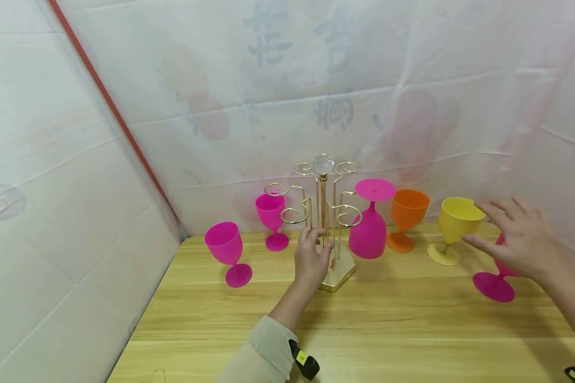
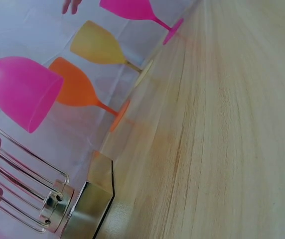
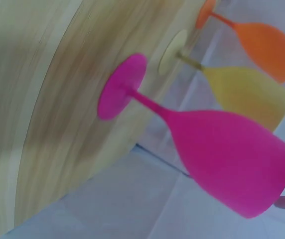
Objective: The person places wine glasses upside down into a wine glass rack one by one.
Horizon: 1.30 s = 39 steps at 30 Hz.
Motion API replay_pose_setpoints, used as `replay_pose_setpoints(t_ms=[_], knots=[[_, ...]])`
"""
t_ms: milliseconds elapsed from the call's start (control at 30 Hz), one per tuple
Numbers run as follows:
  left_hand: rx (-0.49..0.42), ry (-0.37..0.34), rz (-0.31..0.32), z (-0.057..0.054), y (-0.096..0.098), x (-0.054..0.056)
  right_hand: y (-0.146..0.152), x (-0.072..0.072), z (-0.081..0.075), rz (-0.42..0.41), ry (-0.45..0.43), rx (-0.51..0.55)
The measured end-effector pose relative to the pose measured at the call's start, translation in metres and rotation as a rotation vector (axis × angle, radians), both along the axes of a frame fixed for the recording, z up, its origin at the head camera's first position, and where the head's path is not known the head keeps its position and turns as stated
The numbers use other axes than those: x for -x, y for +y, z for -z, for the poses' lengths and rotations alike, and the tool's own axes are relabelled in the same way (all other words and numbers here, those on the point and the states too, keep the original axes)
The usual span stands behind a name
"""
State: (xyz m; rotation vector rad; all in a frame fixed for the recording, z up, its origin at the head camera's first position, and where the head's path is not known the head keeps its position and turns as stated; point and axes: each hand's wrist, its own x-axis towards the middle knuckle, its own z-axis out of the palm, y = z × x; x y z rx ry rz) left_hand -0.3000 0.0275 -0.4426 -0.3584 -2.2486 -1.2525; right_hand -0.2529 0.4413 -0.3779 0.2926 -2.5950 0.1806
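Observation:
A gold wine glass rack [image 1: 337, 276] with curled wire arms and a clear ball on top stands mid-table. My left hand [image 1: 311, 260] grips its upright rods, with fingertips on the wires [image 2: 20, 172] in the left wrist view. One pink goblet [image 1: 368, 234] hangs upside down from the rack's right side, its foot uppermost. My right hand [image 1: 527, 239] is spread, fingers extended, over another pink goblet [image 1: 494, 287] that stands upright at the right. In the right wrist view its fingertips lie close to that goblet's rim [image 3: 232, 159]. The hand partly hides this goblet in the head view.
An orange goblet [image 1: 409, 210] and a yellow goblet [image 1: 460, 221] stand upright between the rack and my right hand. Two pink goblets, one nearer [image 1: 226, 244] and one farther back [image 1: 271, 213], stand left of the rack. White cloth [image 1: 220, 159] hangs behind the wooden table [image 1: 211, 330].

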Motion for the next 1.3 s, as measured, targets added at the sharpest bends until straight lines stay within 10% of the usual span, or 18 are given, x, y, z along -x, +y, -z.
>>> replay_pose_setpoints(t_ms=[567,1300], knots=[[0.029,-0.041,0.032,-0.003,-0.005,-0.001,0.029,0.005,0.008,0.220,-0.257,0.042],[0.077,-0.003,0.195,-0.008,-0.025,0.006,0.027,0.002,0.001,0.188,-0.404,-0.063]])
